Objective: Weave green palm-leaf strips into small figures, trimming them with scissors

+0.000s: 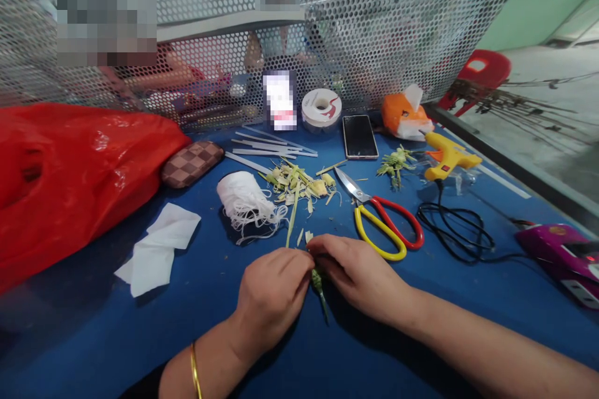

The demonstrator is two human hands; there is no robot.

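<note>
My left hand (274, 293) and my right hand (358, 274) meet near the front of the blue table (210, 274), both pinched on a thin green leaf strip (320, 290). The strip's lower end pokes out below my fingers; a longer pale stem (293, 215) runs up from them toward a heap of leaf cuttings (299, 182). A gold bangle (195, 369) circles my left wrist. A bundle of white thread (246, 201) lies just left of the heap. Scissors with red and yellow handles (384, 221) rest right of my hands.
A red plastic bag (70, 174) fills the left side, white tissues (156, 248) before it. A yellow glue gun (447, 159) with black cord (456, 230), phone (359, 136), ribbon spool (321, 109), checkered pouch (191, 163) and purple device (561, 252) lie around. People sit behind the perforated screen (374, 25).
</note>
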